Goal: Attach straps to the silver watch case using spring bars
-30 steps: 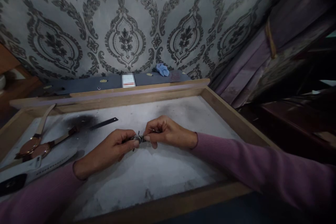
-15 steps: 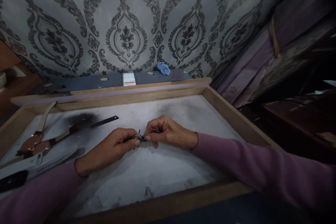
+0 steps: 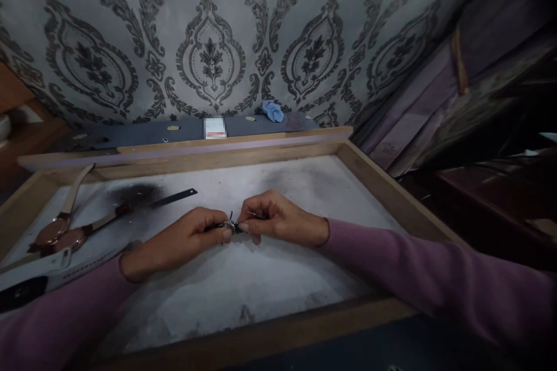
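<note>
A small watch (image 3: 230,225) with a shiny metal case and dark strap pieces is held over the white tray floor. My left hand (image 3: 187,237) is closed on its left side, thumb in front. At the watch's right end, my right hand (image 3: 281,218) pinches with thumb and fingertips touching it; a thin dark sliver shows between these fingers, too small to name. Left of my left hand lie two rose-gold watches (image 3: 53,231) with pale straps, and a white-strapped watch (image 3: 24,293) with a dark face. A dark flat blade (image 3: 176,197) rests behind my left hand.
A wooden-rimmed tray (image 3: 378,191) surrounds the work, its rim raised on all visible sides. Beyond the back rim, a crumpled blue cloth (image 3: 272,111) and a small white box (image 3: 214,127) sit against the patterned wall. A purple curtain (image 3: 418,98) hangs at right.
Both hands stay at almost the same spot with the watch between them. My left wrist has shifted slightly up and left, and the camera view has tilted a little.
</note>
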Tool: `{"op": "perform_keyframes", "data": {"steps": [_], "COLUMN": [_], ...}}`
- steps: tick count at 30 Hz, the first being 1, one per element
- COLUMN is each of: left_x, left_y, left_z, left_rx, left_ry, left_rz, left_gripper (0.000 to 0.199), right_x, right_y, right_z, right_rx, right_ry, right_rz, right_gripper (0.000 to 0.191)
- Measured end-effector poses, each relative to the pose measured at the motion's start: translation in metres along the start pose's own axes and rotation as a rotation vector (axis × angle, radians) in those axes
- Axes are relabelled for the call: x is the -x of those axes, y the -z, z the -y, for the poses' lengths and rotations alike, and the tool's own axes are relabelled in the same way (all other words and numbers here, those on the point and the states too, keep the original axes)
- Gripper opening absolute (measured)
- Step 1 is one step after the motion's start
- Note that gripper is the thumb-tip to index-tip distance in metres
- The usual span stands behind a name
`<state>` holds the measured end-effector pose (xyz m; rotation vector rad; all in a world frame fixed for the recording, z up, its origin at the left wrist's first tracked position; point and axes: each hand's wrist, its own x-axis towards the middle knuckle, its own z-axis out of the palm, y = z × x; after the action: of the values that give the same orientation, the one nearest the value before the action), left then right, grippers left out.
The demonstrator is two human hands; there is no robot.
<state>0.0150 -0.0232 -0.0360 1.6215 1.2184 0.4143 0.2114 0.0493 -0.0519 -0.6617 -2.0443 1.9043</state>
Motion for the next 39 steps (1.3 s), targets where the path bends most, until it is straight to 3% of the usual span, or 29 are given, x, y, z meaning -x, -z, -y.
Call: {"op": "perform_keyframes", "data": {"steps": [12, 39], "left_x": [0.0026, 0.0000], "left_y": [0.0004, 0.0017], "left_z": [-0.0024, 0.0001], "left_rx": [0.011, 0.079], "left_ry": [0.038, 0.022], "left_rz": [0.010, 0.065], "left_gripper": [0.030, 0.026], "right_x": [0.0000, 0.0035], "right_y": [0.0023, -0.0045], "right_z": [-0.0002, 0.0030], "right_rx": [0.031, 0.002], "right_ry": [0.060, -0.042], "right_rz": [0.052, 0.003], "right_gripper": [0.010, 0.006]}}
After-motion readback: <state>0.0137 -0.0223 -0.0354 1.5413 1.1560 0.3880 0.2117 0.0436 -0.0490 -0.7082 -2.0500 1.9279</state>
